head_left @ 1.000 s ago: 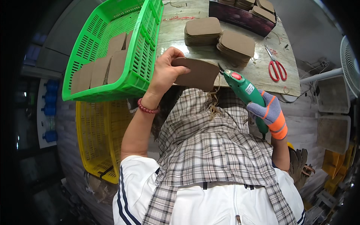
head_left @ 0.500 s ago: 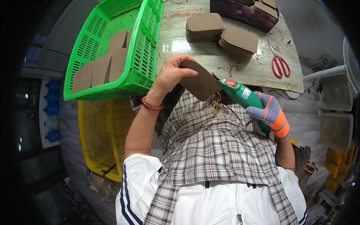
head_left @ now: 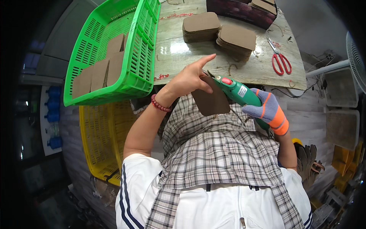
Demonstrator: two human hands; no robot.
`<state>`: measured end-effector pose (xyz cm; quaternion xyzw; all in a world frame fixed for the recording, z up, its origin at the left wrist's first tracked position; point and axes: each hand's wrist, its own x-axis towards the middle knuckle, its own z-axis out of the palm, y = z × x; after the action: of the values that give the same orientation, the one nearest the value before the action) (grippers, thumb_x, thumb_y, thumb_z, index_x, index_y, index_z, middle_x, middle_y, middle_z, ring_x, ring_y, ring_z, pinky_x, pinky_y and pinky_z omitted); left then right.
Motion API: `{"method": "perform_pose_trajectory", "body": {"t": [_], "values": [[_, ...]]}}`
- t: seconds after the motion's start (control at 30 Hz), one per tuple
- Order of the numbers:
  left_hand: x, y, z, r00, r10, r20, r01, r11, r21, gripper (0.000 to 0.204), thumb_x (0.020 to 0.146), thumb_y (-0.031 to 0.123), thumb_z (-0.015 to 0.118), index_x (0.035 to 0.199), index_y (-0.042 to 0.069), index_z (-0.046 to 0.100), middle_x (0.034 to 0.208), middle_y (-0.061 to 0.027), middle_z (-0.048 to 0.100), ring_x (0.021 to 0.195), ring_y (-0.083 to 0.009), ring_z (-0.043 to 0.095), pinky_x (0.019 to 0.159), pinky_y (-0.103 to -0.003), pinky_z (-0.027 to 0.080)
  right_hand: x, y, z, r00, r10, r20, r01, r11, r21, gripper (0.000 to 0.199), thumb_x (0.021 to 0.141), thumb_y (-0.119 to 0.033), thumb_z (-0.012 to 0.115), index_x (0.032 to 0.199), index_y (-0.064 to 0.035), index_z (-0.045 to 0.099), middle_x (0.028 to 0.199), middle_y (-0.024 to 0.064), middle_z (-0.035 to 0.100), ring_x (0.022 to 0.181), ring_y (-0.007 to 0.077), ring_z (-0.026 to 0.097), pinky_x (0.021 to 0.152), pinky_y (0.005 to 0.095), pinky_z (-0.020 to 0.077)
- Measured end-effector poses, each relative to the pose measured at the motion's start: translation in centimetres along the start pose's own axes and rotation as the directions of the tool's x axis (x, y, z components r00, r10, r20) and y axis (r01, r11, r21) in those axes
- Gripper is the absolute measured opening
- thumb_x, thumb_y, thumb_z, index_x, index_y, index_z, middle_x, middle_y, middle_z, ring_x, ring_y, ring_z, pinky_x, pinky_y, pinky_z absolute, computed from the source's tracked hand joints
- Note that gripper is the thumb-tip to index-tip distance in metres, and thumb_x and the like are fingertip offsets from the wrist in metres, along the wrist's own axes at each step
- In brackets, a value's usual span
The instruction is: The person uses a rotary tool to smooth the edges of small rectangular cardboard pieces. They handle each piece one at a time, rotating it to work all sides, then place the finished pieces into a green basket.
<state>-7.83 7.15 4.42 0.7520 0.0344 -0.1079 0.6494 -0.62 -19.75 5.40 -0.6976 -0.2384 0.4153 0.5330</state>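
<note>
My bare left hand (head_left: 191, 79), a red bead bracelet at its wrist, holds a flat brown piece with rounded corners (head_left: 212, 100) over my lap. Its thumb side grips the upper edge, while one finger points out toward the table. In a grey and orange glove, my right hand (head_left: 267, 109) is wrapped round green handheld electric scissors (head_left: 240, 92) with a red switch. The tool's dark tip lies at the upper edge of the brown piece, close to my left fingers. Whether the blades touch the piece I cannot tell.
Two stacks of similar brown pieces (head_left: 201, 27) stand on the table (head_left: 171, 57), with red-handled scissors (head_left: 281, 63) to their right. A dark box (head_left: 240, 11) with more pieces is behind. At left, a green basket (head_left: 139, 72) holds several pieces above a yellow crate (head_left: 97, 141).
The brown piece has turned and dropped lower over my lap. My left hand has shifted right with a finger extended, and the electric scissors have moved slightly left to the piece's upper edge.
</note>
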Motion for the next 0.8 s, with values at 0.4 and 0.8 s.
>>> {"method": "perform_pose_trajectory", "body": {"t": [0.4,0.8], "values": [[3.4,-11.8,-7.7,0.581,0.263,-0.770,0.301,0.810,0.503,0.053,0.075,0.000,0.065,0.126,0.002,0.050,0.127,-0.0188,0.050,0.118,-0.0312,0.046,0.097,-0.040,0.039,0.0,4.6,-2.0,0.943,-0.049,-0.328,0.020,0.996,-0.093,0.044,0.077,-0.020,0.076,0.111,0.0011,0.059,0.082,0.0019,0.064,0.070,0.0044,0.055,0.062,0.0215,0.0466],[14.8,-2.8,-12.8,0.836,0.430,-0.341,0.149,0.421,0.895,0.074,0.066,0.022,0.075,0.134,0.012,0.047,0.130,-0.0103,0.050,0.128,-0.0306,0.036,0.107,-0.043,0.026,-0.2,6.1,-1.7,0.904,-0.020,-0.428,0.023,1.000,0.002,0.041,0.076,-0.021,0.076,0.106,0.0019,0.060,0.071,0.0012,0.061,0.059,0.0043,0.053,0.053,0.0216,0.0434]]}}
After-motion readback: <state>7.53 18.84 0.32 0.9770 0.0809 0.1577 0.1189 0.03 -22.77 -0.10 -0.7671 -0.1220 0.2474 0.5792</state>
